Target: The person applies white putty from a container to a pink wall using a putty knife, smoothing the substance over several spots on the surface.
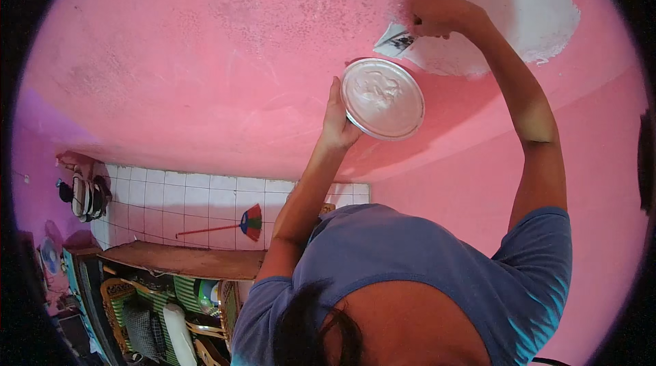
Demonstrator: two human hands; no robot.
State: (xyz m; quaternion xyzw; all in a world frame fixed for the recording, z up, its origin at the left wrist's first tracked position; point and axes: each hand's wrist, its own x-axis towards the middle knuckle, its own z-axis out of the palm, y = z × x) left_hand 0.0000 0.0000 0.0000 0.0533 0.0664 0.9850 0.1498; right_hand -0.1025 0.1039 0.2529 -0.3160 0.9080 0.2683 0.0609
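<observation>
My left hand (338, 121) grips a round, shallow-looking container of white paste (381, 98) by its left and lower rim, its open face toward me. The paste has a ridged, scooped surface; how deep the container goes is hidden. Up and to the right, my right hand (443, 13) is closed around a putty knife (396, 41), its handle mostly covered by my fingers. White paste coats part of the blade, which lies at or near the pink wall (205, 58). A large white patch (536, 21) spreads over the wall behind and beside that hand.
Rough, spotted marks show on the wall's upper part. Below left, a red-handled broom (250, 222) lies on white floor tiles (188, 192). A wooden board (184, 261) edges furniture with green-striped cushions (184, 294). Bags (89, 196) hang at the far left.
</observation>
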